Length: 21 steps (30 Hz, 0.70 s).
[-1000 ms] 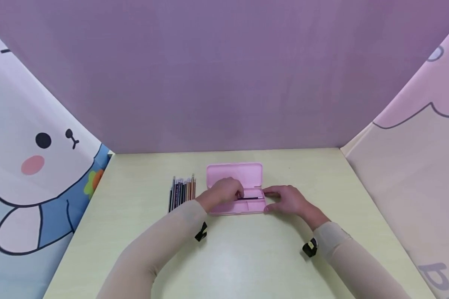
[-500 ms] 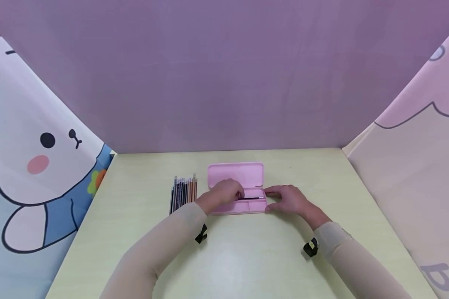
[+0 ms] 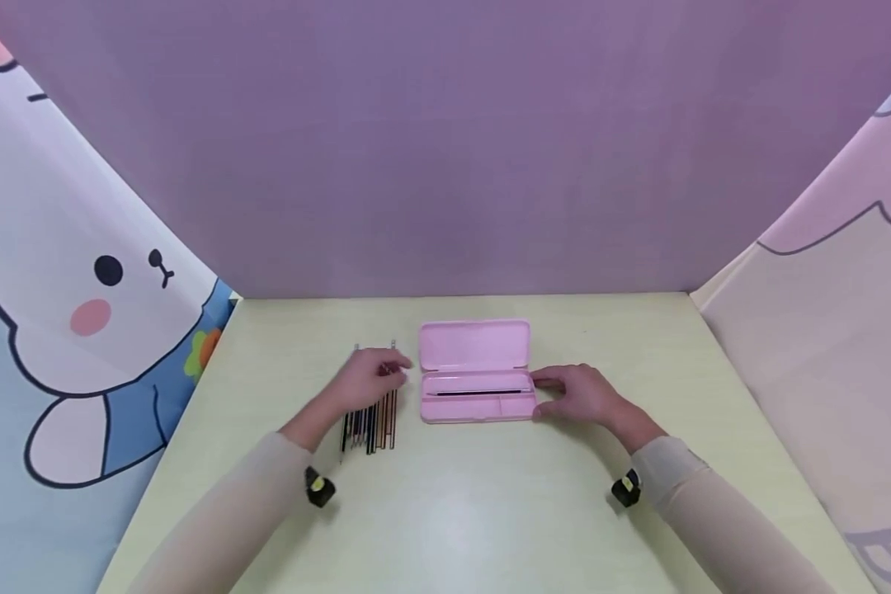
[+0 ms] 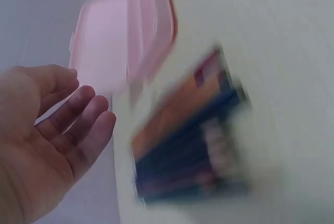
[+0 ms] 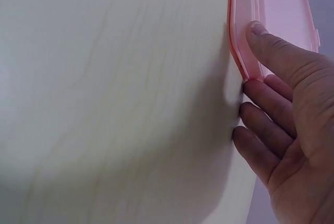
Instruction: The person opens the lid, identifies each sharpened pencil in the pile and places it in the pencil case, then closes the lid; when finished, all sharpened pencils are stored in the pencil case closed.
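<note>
A pink pencil case [image 3: 475, 408] lies open on the table, its lid [image 3: 475, 345] folded back. One dark pencil [image 3: 483, 393] lies along its rear compartment. The right hand [image 3: 582, 396] rests against the case's right end; in the right wrist view its thumb [image 5: 261, 33] touches the rim and its fingers lie by the end wall. Over a row of pencils [image 3: 374, 429] to the left of the case is the left hand [image 3: 371, 378], its fingers loosely bent and holding nothing. It covers the middle of the row. Those pencils [image 4: 182, 135] are blurred in the left wrist view.
A pale wood-grain table [image 3: 475, 520] carries everything. A purple backdrop [image 3: 460, 148] stands behind it, with a cartoon-printed panel [image 3: 111, 363] on the left and a pink and cream panel [image 3: 824, 346] on the right.
The left hand has let go of the dark pencil in the case and moved left over the pencil row. The right hand has stayed at the case's right end.
</note>
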Available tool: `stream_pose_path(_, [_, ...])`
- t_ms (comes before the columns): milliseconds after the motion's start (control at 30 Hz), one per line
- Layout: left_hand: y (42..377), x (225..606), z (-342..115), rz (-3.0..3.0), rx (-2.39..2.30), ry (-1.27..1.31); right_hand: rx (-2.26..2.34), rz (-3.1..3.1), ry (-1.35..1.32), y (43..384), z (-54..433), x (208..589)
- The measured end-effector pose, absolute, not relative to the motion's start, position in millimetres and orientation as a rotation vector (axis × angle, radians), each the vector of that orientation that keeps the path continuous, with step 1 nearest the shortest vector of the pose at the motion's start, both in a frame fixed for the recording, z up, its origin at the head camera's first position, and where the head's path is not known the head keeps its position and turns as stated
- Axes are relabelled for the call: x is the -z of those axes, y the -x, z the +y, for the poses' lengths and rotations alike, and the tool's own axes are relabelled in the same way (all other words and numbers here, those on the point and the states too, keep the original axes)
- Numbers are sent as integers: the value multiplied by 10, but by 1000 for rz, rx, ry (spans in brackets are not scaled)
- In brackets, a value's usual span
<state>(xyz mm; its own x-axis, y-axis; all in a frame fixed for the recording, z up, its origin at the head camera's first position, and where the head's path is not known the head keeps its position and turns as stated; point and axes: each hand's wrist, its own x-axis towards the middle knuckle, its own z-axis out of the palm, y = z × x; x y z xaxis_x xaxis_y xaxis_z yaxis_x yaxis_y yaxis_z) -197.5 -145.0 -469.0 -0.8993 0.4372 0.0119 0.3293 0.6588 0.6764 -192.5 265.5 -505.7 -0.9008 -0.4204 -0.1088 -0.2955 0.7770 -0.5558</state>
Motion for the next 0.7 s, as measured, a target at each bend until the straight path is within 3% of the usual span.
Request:
stream_pose_path(200, [1852, 4814, -2164, 2599, -1278, -149, 811, 2740, 576, 1931, 2682, 5066])
stream_pose_path(333, [1765, 4958, -2407, 2556, -1277, 80, 777, 2761, 608, 1934, 2693, 5092])
stream_pose_path(700, [1789, 5094, -2331, 2605, -1209, 34, 754, 2754, 642, 1954, 2680, 5074])
